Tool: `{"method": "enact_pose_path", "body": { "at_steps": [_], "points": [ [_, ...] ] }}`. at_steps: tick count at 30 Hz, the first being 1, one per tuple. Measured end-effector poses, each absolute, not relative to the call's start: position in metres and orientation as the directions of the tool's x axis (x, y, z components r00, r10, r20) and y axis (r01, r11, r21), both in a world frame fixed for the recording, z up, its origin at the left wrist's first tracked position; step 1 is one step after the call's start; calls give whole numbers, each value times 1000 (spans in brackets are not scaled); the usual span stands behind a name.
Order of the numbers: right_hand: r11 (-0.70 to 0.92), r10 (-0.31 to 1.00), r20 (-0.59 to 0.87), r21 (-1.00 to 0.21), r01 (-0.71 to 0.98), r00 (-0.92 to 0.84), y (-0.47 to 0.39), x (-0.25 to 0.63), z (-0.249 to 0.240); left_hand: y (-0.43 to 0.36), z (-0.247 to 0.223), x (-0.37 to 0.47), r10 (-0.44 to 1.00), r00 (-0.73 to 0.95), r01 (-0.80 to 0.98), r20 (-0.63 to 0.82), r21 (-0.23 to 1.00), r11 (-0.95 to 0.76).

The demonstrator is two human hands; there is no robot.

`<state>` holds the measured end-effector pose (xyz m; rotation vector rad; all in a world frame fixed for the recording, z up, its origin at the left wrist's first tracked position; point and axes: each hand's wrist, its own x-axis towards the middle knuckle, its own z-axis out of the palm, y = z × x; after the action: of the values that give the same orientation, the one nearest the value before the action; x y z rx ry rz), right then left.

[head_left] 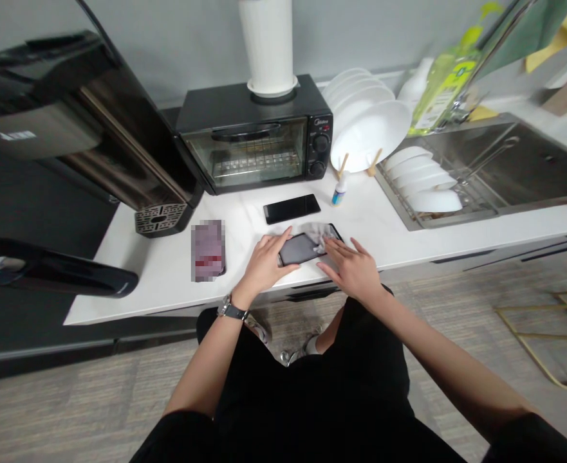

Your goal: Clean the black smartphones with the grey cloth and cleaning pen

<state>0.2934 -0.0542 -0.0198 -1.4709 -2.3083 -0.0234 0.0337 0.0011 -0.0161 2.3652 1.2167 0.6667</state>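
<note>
A dark smartphone lies face up near the front edge of the white counter. My left hand holds its left end, thumb on the near side and fingers on the far side. On its right part lies a crumpled light-grey cloth, pressed down under the fingers of my right hand. Behind this phone rests a second black phone, and a small white spray bottle with a blue label stands to its right. To the left is a blurred-out purplish item.
A black toaster oven with a white cylindrical container on top stands behind. White plates sit in a rack beside the sink, which holds bowls. A dark drink machine rises at the left.
</note>
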Motion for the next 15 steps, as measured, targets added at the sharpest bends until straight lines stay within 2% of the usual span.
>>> {"method": "enact_pose_path", "body": {
  "at_steps": [4, 9, 15],
  "points": [
    [377, 879, 377, -174, 910, -292, -50, 298, -29, 5, -18, 34, 810, 533, 605, 243, 559, -567],
    [296, 892, 425, -286, 912, -156, -35, 245, -34, 7, -18, 35, 807, 534, 591, 252, 571, -569],
    [454, 875, 359, -377, 807, -325, -46, 181, -24, 12, -28, 31, 821, 529, 627, 215, 554, -548]
  ]
}}
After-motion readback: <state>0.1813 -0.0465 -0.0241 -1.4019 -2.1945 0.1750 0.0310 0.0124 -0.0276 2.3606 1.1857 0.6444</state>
